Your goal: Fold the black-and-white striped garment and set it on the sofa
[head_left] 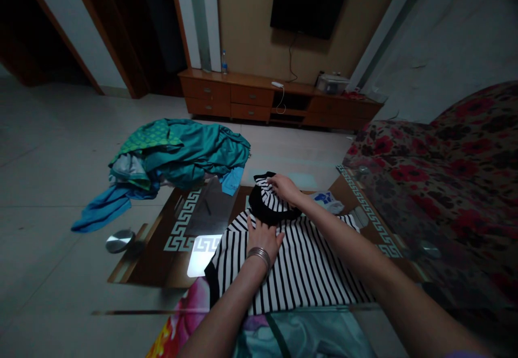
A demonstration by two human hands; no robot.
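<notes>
A black-and-white striped top (291, 266) lies spread on a glass table, with a black-trimmed part (267, 203) folded over at its far end. My left hand (264, 238), a silver bangle (259, 256) on its wrist, rests flat on the stripes just below that fold. My right hand (284, 188) sits on top of the folded part, its fingers curled over the striped edge. A crumpled white and blue item (327, 202) lies just beyond my right forearm.
The glass table (182, 223) has a Greek-key border. A heap of teal and blue clothes (182, 153) lies on the tiled floor beyond it. A red floral sofa (441, 169) runs along the right. A wooden TV cabinet (246, 96) stands against the far wall, beneath a wall-mounted television (311, 2).
</notes>
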